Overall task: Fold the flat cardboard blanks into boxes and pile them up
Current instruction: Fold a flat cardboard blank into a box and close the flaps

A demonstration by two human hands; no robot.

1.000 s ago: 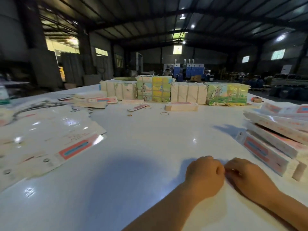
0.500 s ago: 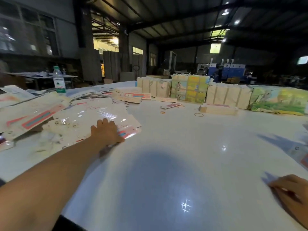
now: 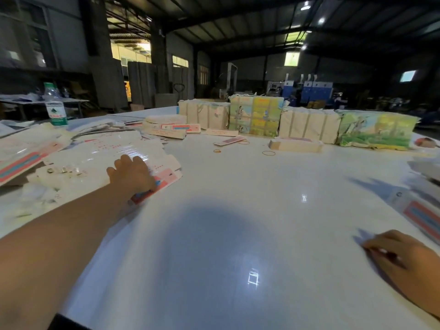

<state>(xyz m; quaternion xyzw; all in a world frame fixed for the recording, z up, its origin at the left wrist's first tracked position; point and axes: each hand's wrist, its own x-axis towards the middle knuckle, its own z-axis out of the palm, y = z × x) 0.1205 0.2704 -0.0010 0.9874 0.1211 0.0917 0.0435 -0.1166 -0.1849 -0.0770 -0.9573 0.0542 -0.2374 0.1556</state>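
Resting near the front right edge of the white counter, the right hand lies knuckles up with fingers loosely curled; nothing visible in it, though I can't tell if something thin sits under the fingertips. Just beyond it, at the right edge, a folded box with a red-and-blue stripe lies flat, partly cut off by the frame.

Left arm stretched across to the left side. The left hand presses down on the top flat blank of a loose spread of blanks, fingers curled over its near corner where the pink-and-blue print shows. Can't tell if the thumb is under the sheet, so grip versus plain press is unclear. More blanks fan out further left, overlapping, glossy and glaring.

Mid counter: three rubber bands lying loose, one small flat carton piece near them, and a low stack of folded boxes to the right of those. A messier heap of folded boxes sits behind the blanks.

Far edge: a row of strapped bundles, plain cream ones alternating with colourful printed ones. A plastic water bottle stands upright at far left.

Behind that, a dim warehouse with blue machines at the back wall.
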